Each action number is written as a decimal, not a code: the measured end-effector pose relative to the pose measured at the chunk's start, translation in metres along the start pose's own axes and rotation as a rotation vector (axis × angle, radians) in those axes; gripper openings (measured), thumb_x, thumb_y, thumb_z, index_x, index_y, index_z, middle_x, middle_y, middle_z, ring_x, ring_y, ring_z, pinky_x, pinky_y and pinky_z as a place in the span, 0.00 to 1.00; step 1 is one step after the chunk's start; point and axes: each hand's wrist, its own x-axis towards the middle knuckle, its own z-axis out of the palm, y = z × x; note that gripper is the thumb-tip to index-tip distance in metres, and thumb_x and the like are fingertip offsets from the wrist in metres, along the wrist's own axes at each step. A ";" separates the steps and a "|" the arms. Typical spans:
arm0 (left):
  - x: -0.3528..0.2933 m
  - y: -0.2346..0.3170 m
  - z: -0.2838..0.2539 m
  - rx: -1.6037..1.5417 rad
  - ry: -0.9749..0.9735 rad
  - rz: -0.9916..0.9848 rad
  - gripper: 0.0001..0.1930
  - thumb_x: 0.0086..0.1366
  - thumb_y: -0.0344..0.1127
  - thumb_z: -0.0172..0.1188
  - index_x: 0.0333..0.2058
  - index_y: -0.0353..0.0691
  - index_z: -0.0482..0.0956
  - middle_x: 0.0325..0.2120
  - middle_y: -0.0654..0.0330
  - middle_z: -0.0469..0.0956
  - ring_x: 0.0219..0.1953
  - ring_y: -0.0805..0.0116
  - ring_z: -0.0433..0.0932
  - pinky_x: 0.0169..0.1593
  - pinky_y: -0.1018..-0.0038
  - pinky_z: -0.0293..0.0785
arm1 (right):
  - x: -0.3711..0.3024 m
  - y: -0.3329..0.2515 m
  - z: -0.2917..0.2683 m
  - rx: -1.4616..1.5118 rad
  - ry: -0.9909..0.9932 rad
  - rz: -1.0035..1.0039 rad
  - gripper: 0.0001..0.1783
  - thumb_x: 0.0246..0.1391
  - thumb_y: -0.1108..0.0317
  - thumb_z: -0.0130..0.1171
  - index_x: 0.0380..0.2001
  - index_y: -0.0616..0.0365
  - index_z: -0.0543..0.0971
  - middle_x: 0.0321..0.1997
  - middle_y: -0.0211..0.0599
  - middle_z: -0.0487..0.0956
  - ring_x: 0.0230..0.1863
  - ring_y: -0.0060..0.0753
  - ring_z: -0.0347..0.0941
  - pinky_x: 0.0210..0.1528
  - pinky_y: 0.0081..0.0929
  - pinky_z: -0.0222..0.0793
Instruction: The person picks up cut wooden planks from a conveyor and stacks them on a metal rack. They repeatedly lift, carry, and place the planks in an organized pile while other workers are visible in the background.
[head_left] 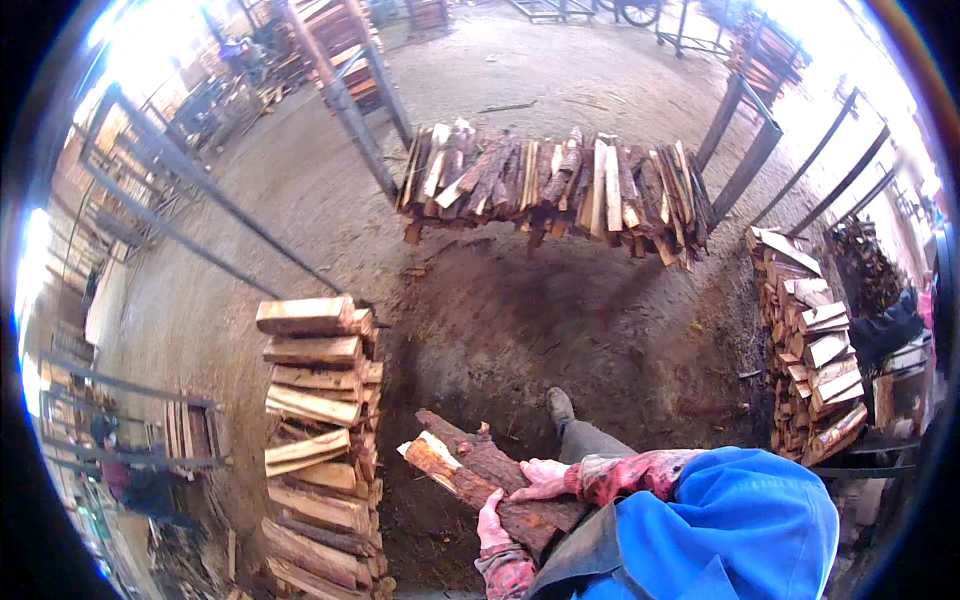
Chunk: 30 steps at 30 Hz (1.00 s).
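Note:
Several pieces of split firewood (pixel 484 462) with rough brown bark lie together across my two hands, low in front of my body. One piece shows a pale split end (pixel 428 455) pointing up and to the left. My left hand (pixel 492 522) is closed around the near side of the bundle, its fingertips partly hidden by the wood. Across the bark from the right lies my right hand (pixel 541 480), its fingers bent over the upper side of the pieces. Their lower ends reach my dark apron (pixel 580 550).
Stacked firewood (pixel 315 405) stands close on my left. Ahead, a row of split wood (pixel 540 180) sits between metal posts (pixel 340 90). Another wood stack (pixel 815 345) is on the right. My shoe (pixel 560 408) rests on the dirt floor (pixel 500 330). A person (pixel 130 470) is at the far left.

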 end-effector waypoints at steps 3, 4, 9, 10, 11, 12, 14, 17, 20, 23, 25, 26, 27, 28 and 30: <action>0.026 0.018 0.037 0.016 -0.033 -0.087 0.19 0.55 0.37 0.60 0.45 0.37 0.73 0.39 0.55 0.77 0.40 0.57 0.76 0.49 0.63 0.71 | 0.006 0.013 -0.040 0.066 0.018 0.026 0.50 0.42 0.31 0.54 0.47 0.74 0.66 0.46 0.64 0.70 0.48 0.59 0.70 0.50 0.44 0.67; 0.032 0.023 0.050 0.036 -0.032 -0.086 0.19 0.55 0.37 0.60 0.45 0.36 0.73 0.39 0.55 0.77 0.40 0.57 0.76 0.49 0.63 0.71 | 0.008 0.016 -0.057 0.080 0.020 0.033 0.50 0.42 0.31 0.54 0.47 0.74 0.65 0.46 0.64 0.70 0.48 0.59 0.70 0.50 0.44 0.67; 0.045 0.041 0.133 0.102 -0.016 -0.049 0.19 0.56 0.35 0.59 0.45 0.34 0.72 0.39 0.53 0.76 0.39 0.57 0.76 0.47 0.62 0.72 | 0.017 0.046 -0.116 0.129 0.067 0.024 0.50 0.43 0.31 0.54 0.47 0.75 0.65 0.46 0.65 0.71 0.48 0.59 0.70 0.50 0.44 0.67; 0.048 0.047 0.147 0.118 -0.010 -0.046 0.19 0.56 0.35 0.59 0.45 0.33 0.72 0.39 0.53 0.76 0.39 0.57 0.77 0.47 0.62 0.73 | 0.020 0.048 -0.132 0.151 0.064 0.041 0.50 0.43 0.31 0.53 0.47 0.74 0.65 0.46 0.65 0.71 0.48 0.59 0.70 0.50 0.44 0.67; 0.057 0.054 0.158 0.142 -0.001 -0.078 0.18 0.55 0.34 0.60 0.44 0.33 0.73 0.38 0.53 0.77 0.37 0.57 0.77 0.45 0.63 0.74 | 0.021 0.050 -0.146 0.176 0.062 0.058 0.50 0.43 0.31 0.53 0.47 0.74 0.65 0.46 0.65 0.71 0.48 0.59 0.70 0.50 0.44 0.67; 0.065 0.057 0.167 0.171 -0.002 -0.064 0.18 0.55 0.33 0.60 0.44 0.33 0.73 0.38 0.53 0.77 0.37 0.57 0.77 0.45 0.63 0.74 | 0.020 0.054 -0.155 0.193 0.077 0.057 0.50 0.43 0.31 0.53 0.48 0.74 0.65 0.46 0.64 0.71 0.48 0.59 0.70 0.49 0.44 0.67; 0.077 0.063 0.183 0.239 -0.003 -0.036 0.19 0.55 0.33 0.60 0.44 0.32 0.73 0.38 0.53 0.77 0.37 0.57 0.77 0.45 0.64 0.74 | 0.018 0.060 -0.171 0.235 0.112 0.054 0.51 0.43 0.30 0.53 0.49 0.74 0.65 0.46 0.64 0.70 0.48 0.59 0.70 0.49 0.44 0.67; 0.095 0.078 0.221 0.275 -0.067 -0.061 0.19 0.54 0.31 0.61 0.44 0.30 0.73 0.38 0.53 0.76 0.37 0.58 0.77 0.44 0.64 0.74 | 0.021 0.071 -0.196 0.303 0.209 0.104 0.51 0.43 0.30 0.53 0.52 0.71 0.63 0.46 0.62 0.70 0.50 0.58 0.68 0.51 0.43 0.65; 0.120 0.086 0.244 0.326 -0.120 -0.110 0.19 0.53 0.32 0.62 0.43 0.29 0.73 0.36 0.53 0.77 0.36 0.59 0.77 0.44 0.64 0.74 | 0.023 0.082 -0.211 0.354 0.276 0.159 0.52 0.43 0.31 0.53 0.55 0.70 0.61 0.52 0.62 0.66 0.53 0.59 0.65 0.54 0.43 0.63; 0.145 0.099 0.271 0.412 -0.135 -0.168 0.18 0.53 0.32 0.62 0.42 0.29 0.74 0.35 0.54 0.77 0.34 0.59 0.78 0.42 0.65 0.75 | 0.025 0.084 -0.235 0.405 0.332 0.240 0.53 0.44 0.31 0.53 0.57 0.70 0.59 0.56 0.62 0.61 0.55 0.61 0.63 0.56 0.43 0.61; 0.157 0.115 0.291 0.459 -0.133 -0.202 0.18 0.52 0.32 0.63 0.41 0.29 0.74 0.34 0.54 0.77 0.32 0.60 0.78 0.41 0.65 0.75 | 0.039 0.088 -0.242 0.447 0.350 0.260 0.55 0.44 0.31 0.52 0.60 0.70 0.55 0.60 0.61 0.57 0.57 0.62 0.62 0.58 0.43 0.60; 0.164 0.120 0.303 0.483 -0.144 -0.190 0.17 0.52 0.32 0.63 0.39 0.30 0.75 0.33 0.55 0.78 0.30 0.62 0.78 0.38 0.67 0.76 | 0.045 0.089 -0.246 0.436 0.433 0.273 0.55 0.45 0.32 0.52 0.61 0.69 0.53 0.60 0.62 0.57 0.58 0.61 0.61 0.59 0.43 0.60; 0.166 0.127 0.313 0.540 -0.164 -0.134 0.16 0.51 0.32 0.64 0.38 0.30 0.76 0.33 0.55 0.78 0.30 0.63 0.78 0.38 0.68 0.75 | 0.049 0.083 -0.253 0.468 0.458 0.301 0.54 0.45 0.33 0.53 0.61 0.69 0.53 0.60 0.61 0.57 0.58 0.61 0.61 0.59 0.42 0.60; 0.166 0.134 0.324 0.591 -0.180 -0.076 0.15 0.50 0.32 0.65 0.36 0.30 0.77 0.32 0.56 0.78 0.30 0.64 0.77 0.37 0.68 0.75 | 0.050 0.075 -0.262 0.499 0.477 0.326 0.54 0.45 0.35 0.54 0.61 0.69 0.53 0.60 0.61 0.57 0.59 0.60 0.60 0.59 0.42 0.59; 0.152 0.157 0.355 0.712 -0.174 -0.057 0.15 0.49 0.31 0.66 0.36 0.30 0.78 0.32 0.56 0.79 0.31 0.66 0.77 0.38 0.70 0.74 | 0.051 0.062 -0.279 0.512 0.579 0.278 0.52 0.47 0.36 0.55 0.61 0.68 0.55 0.59 0.61 0.57 0.59 0.59 0.60 0.60 0.41 0.59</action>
